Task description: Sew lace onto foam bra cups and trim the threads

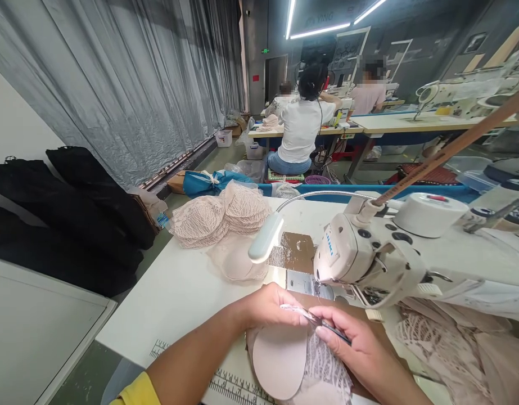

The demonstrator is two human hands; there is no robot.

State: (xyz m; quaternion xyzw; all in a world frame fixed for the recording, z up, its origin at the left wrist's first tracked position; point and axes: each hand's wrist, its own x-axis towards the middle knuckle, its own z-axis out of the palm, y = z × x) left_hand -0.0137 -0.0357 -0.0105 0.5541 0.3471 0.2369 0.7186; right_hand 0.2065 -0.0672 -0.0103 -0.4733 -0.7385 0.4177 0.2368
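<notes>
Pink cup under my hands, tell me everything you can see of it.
The pink cup is a smooth, rounded pale-pink piece, foam by its look, lying on the white table by the sewing machine. Patterned lace lies against its right side. The left hand pinches its top edge; the right hand holds a thin dark tool there.

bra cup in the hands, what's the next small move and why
Probably ease the pinched edge forward toward the sewing machine head. The left hand and right hand both pinch the lace at the top edge of the bra cup, which lies just short of the head.
</notes>
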